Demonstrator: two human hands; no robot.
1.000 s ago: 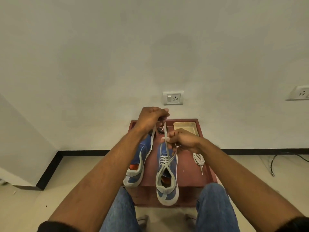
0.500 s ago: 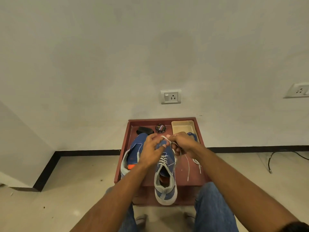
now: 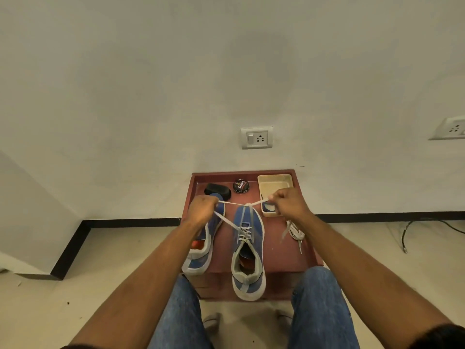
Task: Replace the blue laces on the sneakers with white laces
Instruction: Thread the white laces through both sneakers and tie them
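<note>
**Cloth, Rubber and Painted Wood**

The two sneakers (image 3: 247, 238) have matt blue woven cloth uppers with pale, smooth rubber-like soles. The white lace (image 3: 236, 204) is flat, soft cloth. The low table (image 3: 274, 238) looks like wood under a dull reddish-brown paint. The cream tray (image 3: 275, 182) seems smooth plastic. The round tin (image 3: 241, 186) has a glossy printed lid, probably metal. The black brush (image 3: 217, 191) shines slightly. The jeans (image 3: 319, 311) are coarse denim.

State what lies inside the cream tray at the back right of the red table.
The cream tray holds something blue at its near end, likely a removed blue lace; its far end looks bare. The right hand covers part of the near end, so the rest stays hidden.
</note>
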